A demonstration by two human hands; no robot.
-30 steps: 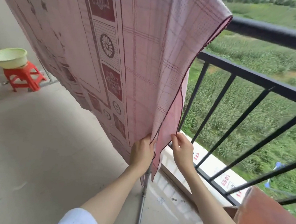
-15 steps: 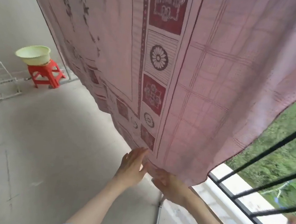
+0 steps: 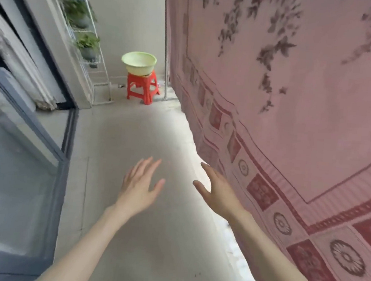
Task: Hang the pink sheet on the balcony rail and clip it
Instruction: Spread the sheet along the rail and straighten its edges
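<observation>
The pink sheet, printed with dark leaves and a red patterned border, hangs down along the right side and hides the balcony rail behind it. My left hand is held out over the concrete floor, fingers spread, holding nothing. My right hand is also spread and empty, close to the sheet's lower border; whether it touches the cloth I cannot tell. No clip is in view.
A pale green basin sits on a red plastic stool at the far end. A white wire plant rack stands by the wall. A grey-framed sliding glass door lines the left side. A thin metal pole stands beside the stool.
Both hands have let go of the sheet's edge and come away from it. The view has swung left, from the rail toward the far end of the balcony.
</observation>
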